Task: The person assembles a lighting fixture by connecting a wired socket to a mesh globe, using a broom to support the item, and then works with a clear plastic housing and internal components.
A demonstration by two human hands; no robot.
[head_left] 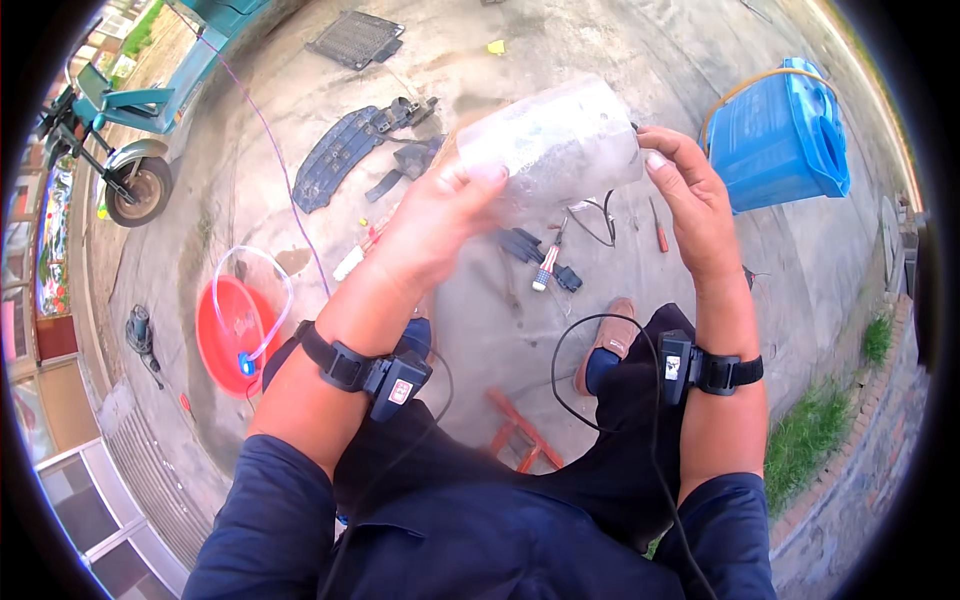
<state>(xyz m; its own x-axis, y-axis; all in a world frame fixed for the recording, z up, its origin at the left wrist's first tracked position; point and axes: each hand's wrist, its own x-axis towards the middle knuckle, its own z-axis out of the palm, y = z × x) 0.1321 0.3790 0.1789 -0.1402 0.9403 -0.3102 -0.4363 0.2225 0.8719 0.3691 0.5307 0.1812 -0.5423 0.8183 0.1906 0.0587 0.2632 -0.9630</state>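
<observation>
In front of me I hold up a clear, cloudy plastic cylinder (550,135), tilted slightly with its right end higher. My left hand (435,225) is closed round its left end, the thumb lying on the plastic. At the other end my right hand (700,200) has its thumb and index finger bent against the rim, close to a small dark spot. What the right fingertips pinch there, besides the edge, I cannot make out. Below the cylinder, a striped handheld tool (546,268) and a red-handled screwdriver (660,232) lie on the concrete.
A blue plastic jug (775,150) stands to the right. At left are a red basin (215,345) with a clear hose, a purple cord (290,185) and a three-wheeled vehicle (140,190). Dark panels (340,155) lie ahead; a red frame (525,430) is between my legs.
</observation>
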